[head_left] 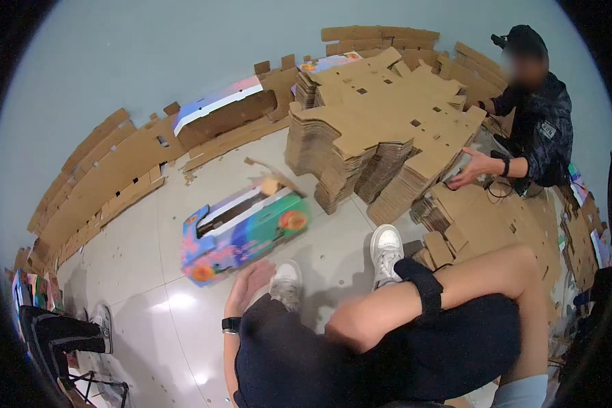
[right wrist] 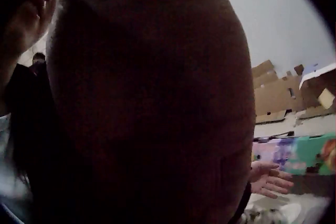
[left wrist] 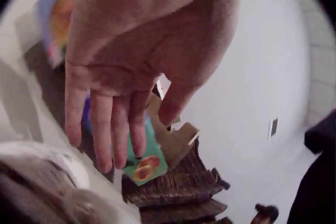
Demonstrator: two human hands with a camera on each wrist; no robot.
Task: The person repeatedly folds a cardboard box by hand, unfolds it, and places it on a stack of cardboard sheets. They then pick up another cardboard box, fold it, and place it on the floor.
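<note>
A colourful printed cardboard box (head_left: 251, 231), blue, pink and green with orange flowers, is on the tiled floor in the head view, with a long opening along its top. It looks blurred there. Just off its near side is my left hand (head_left: 250, 285). In the left wrist view that left hand (left wrist: 142, 61) holds nothing, its fingers extended, and the box's green end (left wrist: 147, 166) shows beyond the fingertips. Over my dark-clothed lap, my right hand (head_left: 353, 325) is blurred and its fingers are hidden. A dark, shadowed shape fills most of the right wrist view.
Tall stacks of flat brown cardboard (head_left: 381, 115) stand ahead, beside a crouching person (head_left: 537, 122) whose hand reaches to their edge. Cardboard panels (head_left: 129, 160) line the wall. More sheets (head_left: 503, 211) lie at right. Another person's leg (head_left: 68, 333) is at left.
</note>
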